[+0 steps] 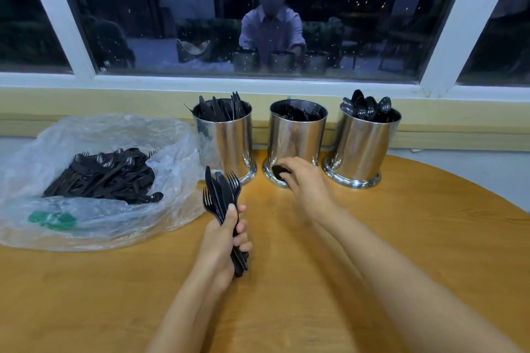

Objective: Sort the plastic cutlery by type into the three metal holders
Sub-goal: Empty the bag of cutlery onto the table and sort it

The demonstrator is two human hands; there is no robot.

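Black plastic cutlery in three places. Nearest, a bundle (222,198) of forks and knives, gripped round the handles by the left hand (226,241), fingers wrapped tight. Long axis from six to twelve o'clock, tines and blade tips at the twelve end, clear of the tabletop (401,223).

Straight ahead of the bundle at twelve o'clock, the knife holder (226,140), blades up above the rim. At one o'clock, the fork holder (296,137). Further round at two o'clock, the spoon holder (362,149), bowls poking out on top. All three upright in a row along the far edge, near each other but apart.

Right hand (305,183) low at the foot of the fork holder, fingers curled over a small dark piece (279,172), oval, by the look a spoon bowl. Blurred, so not certain; contact with the holder's base unclear. If a spoon, then a short lift toward two o'clock from that hand to the spoon holder, with the right hand plainly the nearer one for it and the left hand busy with the bundle.

At nine to ten o'clock of the bundle, a clear plastic bag (43,152) spread flat, with a heap (106,178) of unsorted cutlery on it. Much yet to sort, judging by the heap.
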